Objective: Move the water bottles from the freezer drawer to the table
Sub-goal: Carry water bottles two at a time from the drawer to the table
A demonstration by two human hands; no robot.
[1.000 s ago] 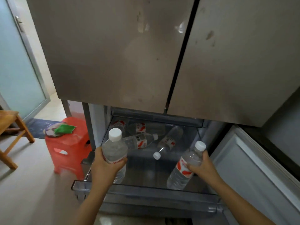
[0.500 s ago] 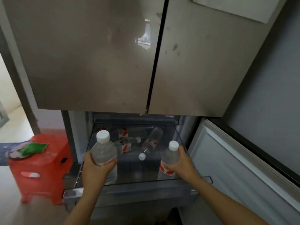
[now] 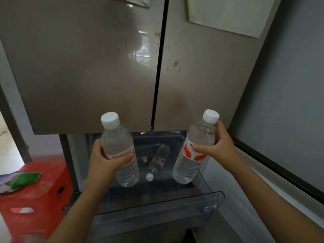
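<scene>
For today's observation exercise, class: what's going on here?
A person is at the open freezer drawer. The left hand grips one water bottle; the right hand grips a second bottle, both above the drawer. A third bottle lies on its side inside. Neither held bottle is set down yet.

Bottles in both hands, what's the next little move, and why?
Probably carry them off to the table. The left hand grips the left bottle, the right hand the right bottle, both above the freezer drawer; neither is free for the lying bottle.
</scene>
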